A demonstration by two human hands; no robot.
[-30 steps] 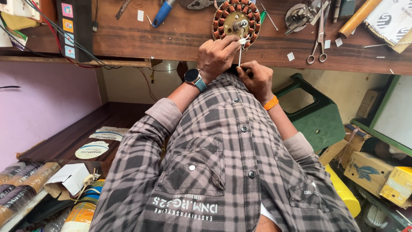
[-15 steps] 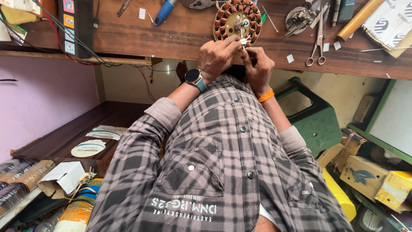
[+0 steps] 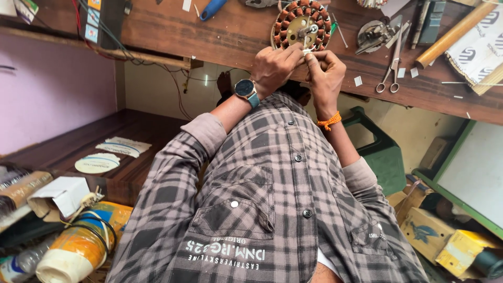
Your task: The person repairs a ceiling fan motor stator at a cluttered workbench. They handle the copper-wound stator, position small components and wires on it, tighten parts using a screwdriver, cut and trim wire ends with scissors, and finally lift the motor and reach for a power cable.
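far left: paper-wrapped roll [image 3: 78, 246] with a white end and a black cable loop, bottom edge cuts it off; torn white carton [image 3: 57, 195] just above it; flat round and oval white labels [image 3: 97, 163] on a dark wooden shelf.
desk: worn brown wood [image 3: 220, 36], scratched, scattered with white paper scraps; its top side runs out of frame.
blue handle: blue plastic tool grip [image 3: 212, 8], only part in view, tool type can't tell.
left hand: [image 3: 275, 68] round dark watch on a teal strap at the wrist; fingers curled shut on a small white piece, too small to identify, held at the stator's lower rim.
stator: [image 3: 301, 23] round, ring of copper-wire coils around a dull metal disc with a centre shaft; lies flat on the desk, directly above both hands, top edge cropped.
right hand: [image 3: 325, 73] orange thread band at the wrist; fingers pinched tight on the same white piece, touching the left hand's fingertips.
scissors: [image 3: 390, 65] steel, closed, flat on the desk, right of the hands, near a grey metal part [image 3: 373, 34], shape hard to read.
far right: tan tube [image 3: 450, 34] lying diagonally; yellow boxes [image 3: 461, 251] on the floor, partly cut off.
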